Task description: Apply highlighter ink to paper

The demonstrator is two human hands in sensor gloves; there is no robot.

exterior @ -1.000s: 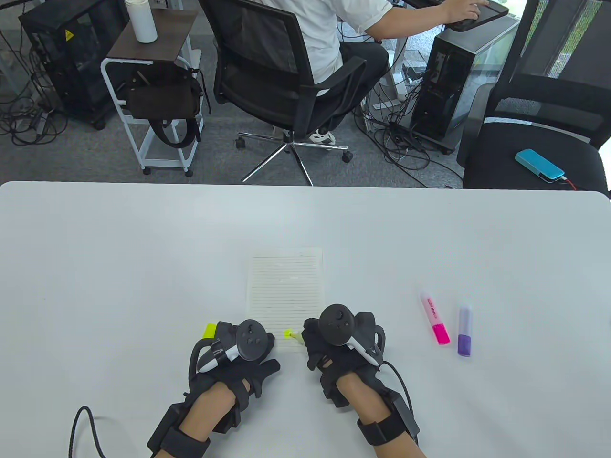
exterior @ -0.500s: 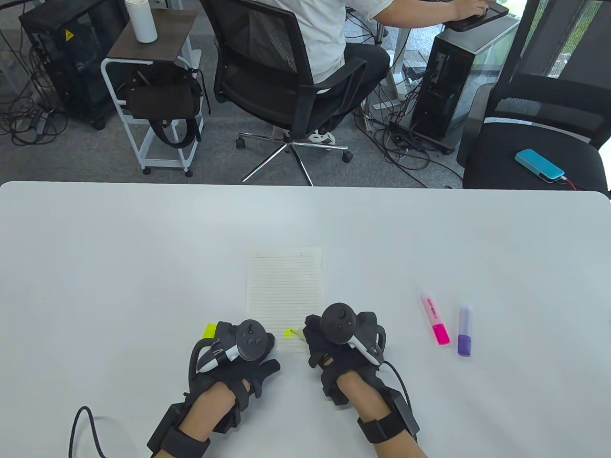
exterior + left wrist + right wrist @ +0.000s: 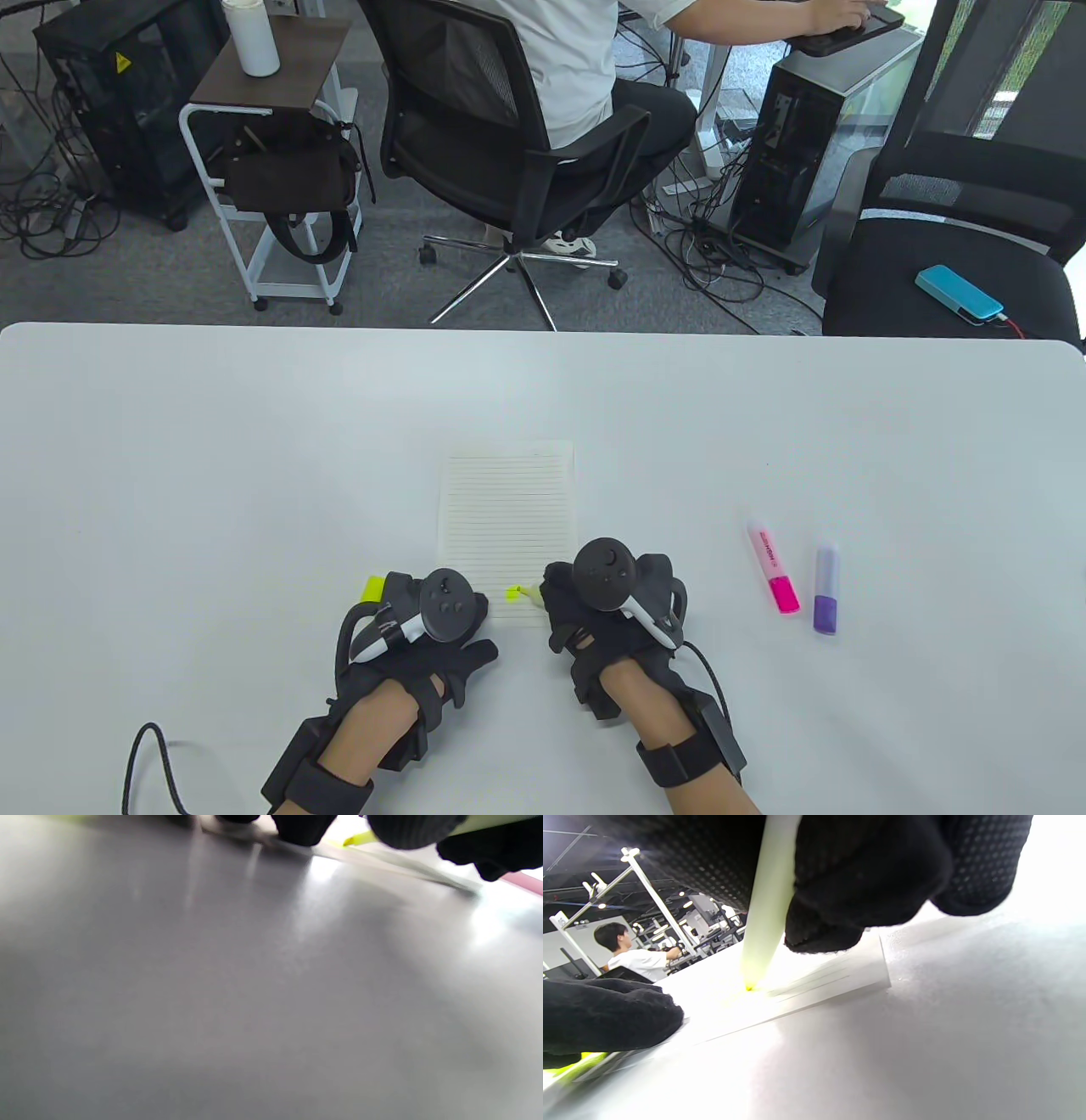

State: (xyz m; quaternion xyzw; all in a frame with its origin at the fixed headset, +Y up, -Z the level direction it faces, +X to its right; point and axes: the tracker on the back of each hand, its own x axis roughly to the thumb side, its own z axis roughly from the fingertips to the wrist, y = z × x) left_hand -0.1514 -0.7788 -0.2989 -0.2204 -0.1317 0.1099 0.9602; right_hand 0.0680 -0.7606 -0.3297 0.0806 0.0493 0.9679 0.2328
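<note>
A lined sheet of paper (image 3: pixel 506 518) lies on the white table (image 3: pixel 254 441). My right hand (image 3: pixel 594 607) pinches a yellow highlighter (image 3: pixel 768 899) at the paper's bottom right. Its tip (image 3: pixel 512 592) touches the sheet near the lower edge, where a small yellow mark shows. My left hand (image 3: pixel 428 615) rests on the paper's bottom left corner, thumb spread to the right. A yellow cap (image 3: pixel 373 587) sticks out at that hand's left side. The tracker hides the fingers, so I cannot tell whether they grip the cap.
A pink highlighter (image 3: pixel 773 567) and a purple one (image 3: pixel 826 590) lie capped on the table to the right of my right hand. Beyond the far table edge a person sits in an office chair (image 3: pixel 509 144); another chair (image 3: pixel 950 255) stands at the right.
My right hand has edged slightly to the right while the highlighter tip stays at nearly the same spot on the paper. The left hand has not moved.
</note>
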